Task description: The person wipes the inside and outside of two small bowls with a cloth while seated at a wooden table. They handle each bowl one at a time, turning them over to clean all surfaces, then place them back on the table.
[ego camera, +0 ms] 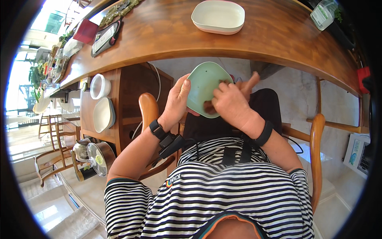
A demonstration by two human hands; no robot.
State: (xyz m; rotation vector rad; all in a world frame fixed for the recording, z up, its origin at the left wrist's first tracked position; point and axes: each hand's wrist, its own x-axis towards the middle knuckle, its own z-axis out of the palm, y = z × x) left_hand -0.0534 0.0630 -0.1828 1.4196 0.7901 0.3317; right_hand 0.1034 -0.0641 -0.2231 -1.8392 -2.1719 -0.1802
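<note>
My left hand (178, 95) grips the left edge of a pale green, rounded-square dish (199, 85), thumb on the rim and fingers beneath. The dish is held above my lap, its inside turned towards me. Small dark specks dot its surface. Over the right side of the dish, my right hand (231, 100) has its fingers curled. A blurred brown item (209, 107) lies by those fingers at the lower part of the dish; whether they hold it cannot be told. More brown shows near the right rim, partly hidden by the hand.
Ahead stands a wooden table (161, 38) bearing a cream oval dish (218, 16), a dark pouch (106, 38) and a clear plastic container (323, 15). White bowls (100, 86) sit on a cabinet at left. Wooden armrests (317, 149) flank me. Beyond the dish, a bare foot (250, 85) partly shows.
</note>
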